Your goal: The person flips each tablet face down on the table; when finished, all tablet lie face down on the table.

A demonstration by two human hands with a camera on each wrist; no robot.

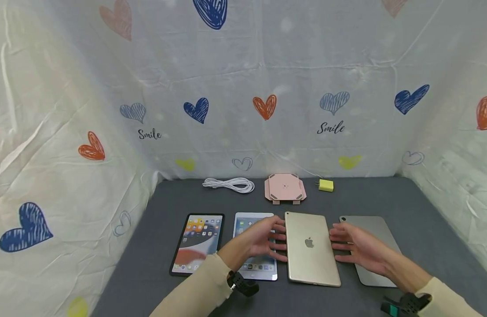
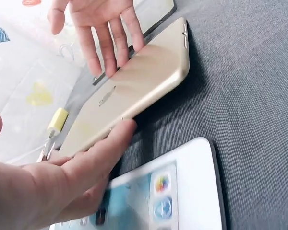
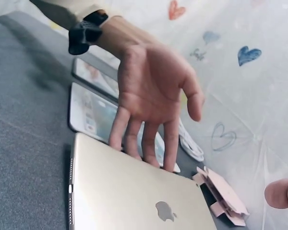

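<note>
A gold tablet lies back side up, its apple logo showing, between the two hands. Along its left edge are the extended fingers of my left hand, which passes over a white tablet with a lit screen. On the other side, my right hand has its fingertips right by the gold tablet's right edge, palm facing inward. Beneath the right hand is a grey tablet, back up and partly covered. The left wrist view shows the gold tablet's long side with a shadow under it.
A black-framed tablet with a lit screen lies at the left. Along the back are a coiled white cable, a pink folding stand and a yellow plug adapter. A heart-printed white curtain encloses the grey table.
</note>
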